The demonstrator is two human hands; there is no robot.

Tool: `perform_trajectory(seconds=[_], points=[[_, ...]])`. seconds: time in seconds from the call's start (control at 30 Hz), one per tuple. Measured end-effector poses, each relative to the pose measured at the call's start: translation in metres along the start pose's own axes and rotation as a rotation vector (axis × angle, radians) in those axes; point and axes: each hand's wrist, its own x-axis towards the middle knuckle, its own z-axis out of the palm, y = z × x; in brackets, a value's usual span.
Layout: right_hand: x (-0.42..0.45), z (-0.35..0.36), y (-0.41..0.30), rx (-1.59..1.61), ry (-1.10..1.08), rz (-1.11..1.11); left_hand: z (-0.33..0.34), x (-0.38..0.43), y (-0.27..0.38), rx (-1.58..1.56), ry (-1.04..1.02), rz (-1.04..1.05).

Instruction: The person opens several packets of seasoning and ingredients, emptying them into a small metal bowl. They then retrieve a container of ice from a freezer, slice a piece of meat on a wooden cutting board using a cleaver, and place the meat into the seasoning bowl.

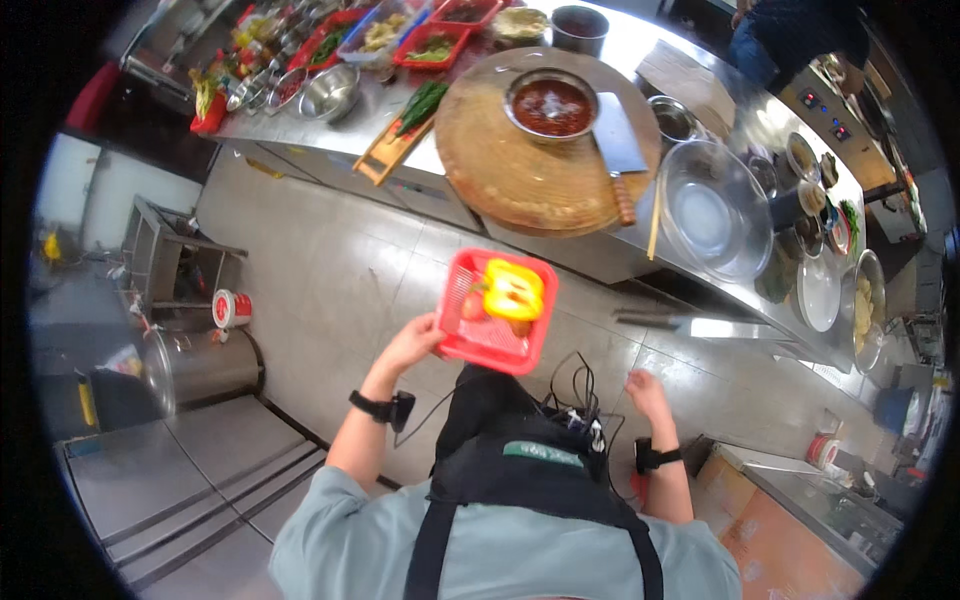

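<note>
My left hand (416,343) grips the left rim of a red plastic basket (538,341), held above the floor in front of my body. A yellow bell pepper (514,290) lies in it, beside a small reddish item (473,306) and a brownish one partly under the pepper. My right hand (645,388) hangs at my right side with its fingers curled; nothing shows in it. Beyond the basket, a round wooden chopping block (517,180) bears a metal bowl of red sauce or oil (553,105) and a cleaver (619,139).
Along the steel counter stand a large clear bowl (716,210), a white plate (818,292), a steel bowl (330,91) and red trays (433,46). A small wooden board (390,152) juts over the edge. A steel cylinder (210,365) and metal stand (180,255) are left. A person (799,37) stands across the counter.
</note>
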Motion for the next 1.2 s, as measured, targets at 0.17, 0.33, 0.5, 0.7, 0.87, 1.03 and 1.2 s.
perform_trajectory(seconds=[0.17, 0.33, 0.5, 0.7, 0.87, 1.03, 1.2], points=[[0.048, -0.014, -0.143, -0.024, 0.095, -0.262, -0.119, 0.025, 0.015, -0.133, 0.294, 0.197], [0.084, -0.038, -0.24, -0.004, 0.276, -0.471, -0.18, 0.085, 0.098, -0.193, 0.468, 0.274], [0.141, -0.048, -0.283, -0.099, 0.476, -0.566, -0.163, 0.156, 0.185, -0.135, 0.402, 0.422], [0.2, -0.029, -0.335, -0.441, 0.699, -0.434, -0.206, 0.244, 0.229, 0.279, 0.306, 0.54], [0.229, -0.032, -0.321, -0.508, 0.676, -0.297, -0.2, 0.292, 0.285, 0.214, 0.167, 0.199], [0.227, -0.039, -0.338, -0.377, 0.625, -0.312, -0.221, 0.336, 0.303, 0.4, 0.098, 0.128], [0.161, -0.052, -0.347, 0.0, 0.604, -0.232, -0.193, 0.321, 0.311, 1.066, 0.491, 0.609]])
